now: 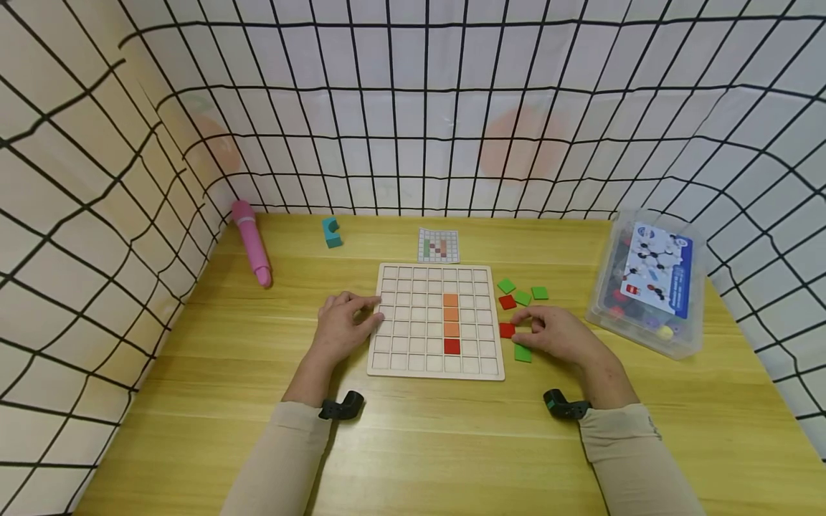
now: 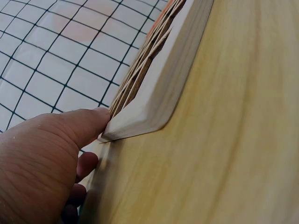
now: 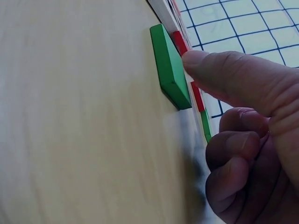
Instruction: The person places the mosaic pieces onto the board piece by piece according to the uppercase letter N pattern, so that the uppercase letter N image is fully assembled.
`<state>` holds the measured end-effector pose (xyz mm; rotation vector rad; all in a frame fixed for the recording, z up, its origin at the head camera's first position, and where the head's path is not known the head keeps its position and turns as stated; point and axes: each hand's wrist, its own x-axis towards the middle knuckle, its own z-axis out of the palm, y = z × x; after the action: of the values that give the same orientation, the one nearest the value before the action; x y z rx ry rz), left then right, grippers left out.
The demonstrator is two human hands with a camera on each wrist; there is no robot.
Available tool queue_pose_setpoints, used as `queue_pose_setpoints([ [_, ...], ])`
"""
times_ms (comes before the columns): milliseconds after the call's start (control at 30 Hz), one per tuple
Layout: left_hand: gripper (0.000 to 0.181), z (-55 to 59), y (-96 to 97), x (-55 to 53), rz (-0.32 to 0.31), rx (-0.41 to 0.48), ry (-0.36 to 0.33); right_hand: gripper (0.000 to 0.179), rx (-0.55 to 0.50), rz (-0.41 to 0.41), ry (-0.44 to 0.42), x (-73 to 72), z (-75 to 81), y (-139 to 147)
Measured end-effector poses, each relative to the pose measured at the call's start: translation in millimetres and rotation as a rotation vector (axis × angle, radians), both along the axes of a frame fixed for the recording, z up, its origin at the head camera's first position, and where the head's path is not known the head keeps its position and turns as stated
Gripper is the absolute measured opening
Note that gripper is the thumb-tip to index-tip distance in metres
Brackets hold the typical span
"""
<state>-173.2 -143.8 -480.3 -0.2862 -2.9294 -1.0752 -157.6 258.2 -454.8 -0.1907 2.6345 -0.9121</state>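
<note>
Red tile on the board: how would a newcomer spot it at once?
On the wooden table, find the pale grid board. Three orange tiles form a line on it. The red tile sits at that line's near end, the only red one on the board.

A pale wooden grid board lies flat, three orange tiles above one red tile filling part of a column right of centre. Beside its right edge lie four loose green tiles and two loose red tiles.
</note>
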Motion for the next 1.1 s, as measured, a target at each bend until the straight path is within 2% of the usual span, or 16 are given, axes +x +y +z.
queue_pose_setpoints([
  [467,0.039,-1.0,-1.9,0.7,0.006,0.0,-0.009,0.031,-0.005,-0.032,0.002,1.1,8.2,-7.3],
  [767,0.039,-1.0,-1.2,-0.4,0.003,-0.005,0.008,0.028,0.005,0.021,0.061,2.1,17.5,-17.9],
  [1100,0.039,-1.4,0.0,-0.6,-0.003,-0.002,0.006,0.03,-0.026,0.038,0.035,-0.8,18.2,-34.0],
])
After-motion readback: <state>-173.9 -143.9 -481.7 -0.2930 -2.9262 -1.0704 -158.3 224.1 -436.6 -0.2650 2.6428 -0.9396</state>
